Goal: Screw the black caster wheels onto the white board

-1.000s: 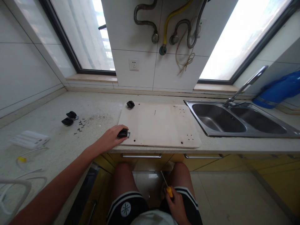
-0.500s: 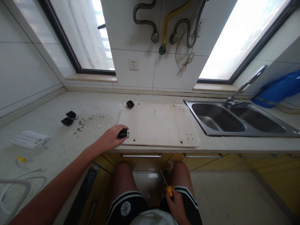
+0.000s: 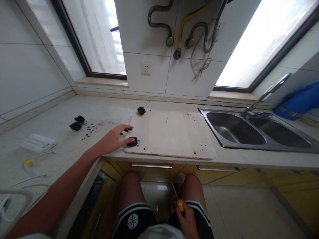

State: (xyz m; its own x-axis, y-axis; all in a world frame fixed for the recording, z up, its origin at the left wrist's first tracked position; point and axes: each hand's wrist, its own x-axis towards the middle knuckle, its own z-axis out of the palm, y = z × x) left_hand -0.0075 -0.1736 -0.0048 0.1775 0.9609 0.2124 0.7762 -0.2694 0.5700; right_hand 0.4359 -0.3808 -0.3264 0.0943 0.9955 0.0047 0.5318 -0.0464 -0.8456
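A pale board (image 3: 171, 136) with small drilled holes lies flat on the counter. At its front left corner sits a black caster wheel (image 3: 132, 141) with a metal plate. My left hand (image 3: 117, 136) is beside it, fingers spread, the thumb touching the wheel's top. Another black caster (image 3: 141, 110) stands at the board's back left corner. Down at my lap, my right hand (image 3: 185, 215) is closed round the yellow handle of a screwdriver (image 3: 179, 205), its shaft pointing up and away from me.
Two more casters (image 3: 75, 126) lie on the counter at left, beside several loose screws (image 3: 87, 135) and some debris. Further left are a white power bank (image 3: 37, 143) and cables. A double sink (image 3: 234, 127) with a tap is at right. Drawer handles (image 3: 151, 165) run below the counter edge.
My left hand has loosened from the front left caster: its fingers have lifted off and spread, leaving the thumb on it. The right hand holds the screwdriver as before. The view has shifted slightly.
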